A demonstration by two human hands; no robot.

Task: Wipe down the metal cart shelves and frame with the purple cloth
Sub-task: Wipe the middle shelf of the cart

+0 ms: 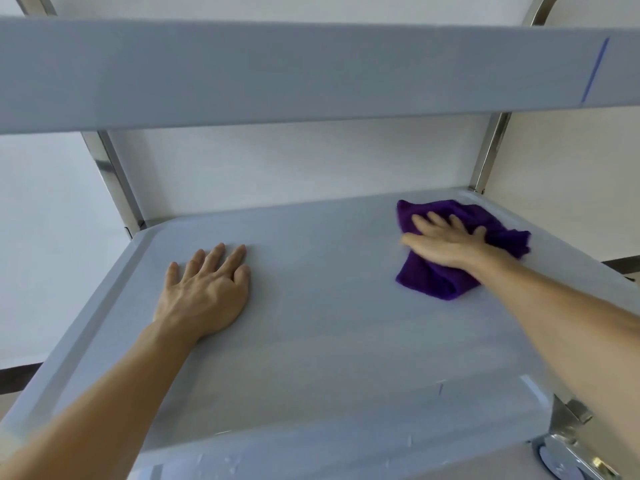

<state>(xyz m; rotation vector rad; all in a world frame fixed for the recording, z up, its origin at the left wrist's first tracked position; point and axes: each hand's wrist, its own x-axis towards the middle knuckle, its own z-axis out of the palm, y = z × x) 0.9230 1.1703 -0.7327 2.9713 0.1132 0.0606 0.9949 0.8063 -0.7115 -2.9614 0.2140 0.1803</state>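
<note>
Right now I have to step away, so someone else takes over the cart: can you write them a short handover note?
Left hand: flat, palm down on the lower shelf, empty, seemingly bracing.
Right hand: pressed flat on the cloth, fingers spread, not gripping.
Cloth: bunched on the lower shelf near its far right corner, by the right post.
Done: cannot tell from this view how much of the shelf has been wiped.
Left: probably the rest of this shelf, the upper shelf overhead, and the frame posts, including the left post.
</note>
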